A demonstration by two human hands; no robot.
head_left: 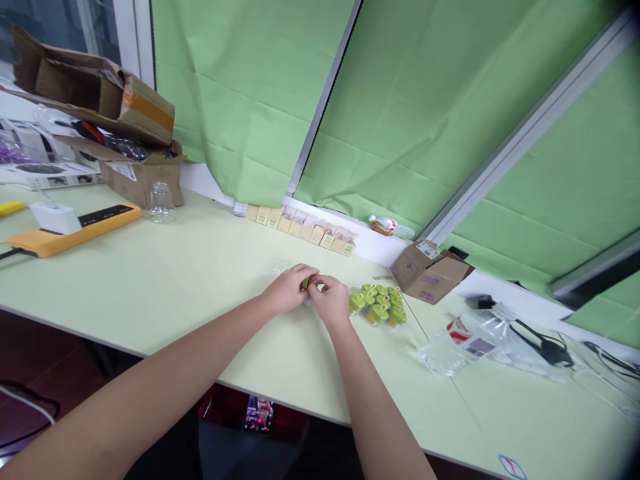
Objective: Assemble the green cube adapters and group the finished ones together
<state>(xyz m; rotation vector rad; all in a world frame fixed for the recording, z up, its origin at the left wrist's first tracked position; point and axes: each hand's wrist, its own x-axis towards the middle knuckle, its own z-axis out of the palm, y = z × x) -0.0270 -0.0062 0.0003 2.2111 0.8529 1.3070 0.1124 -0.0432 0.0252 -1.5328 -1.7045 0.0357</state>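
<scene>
Above the middle of the pale table, my left hand (289, 288) and my right hand (332, 298) meet with their fingertips closed around one small green-capped container (307, 282). Most of it is hidden behind my fingers, and a clear part seems to show beneath. To the right of my right hand stands a cluster of several similar green-capped containers (379, 301) with yellow loops on top. Just behind my left hand lies a clear plastic piece (283, 267), too faint to make out.
A row of small tan boxes (300, 225) lines the table's back edge. At right are a cardboard box (429, 272) and a large clear bottle (467, 340). At left are a yellow power strip (95, 230), a clear jar (161, 203) and open cartons (143, 177). A phone (258, 414) lies below the front edge.
</scene>
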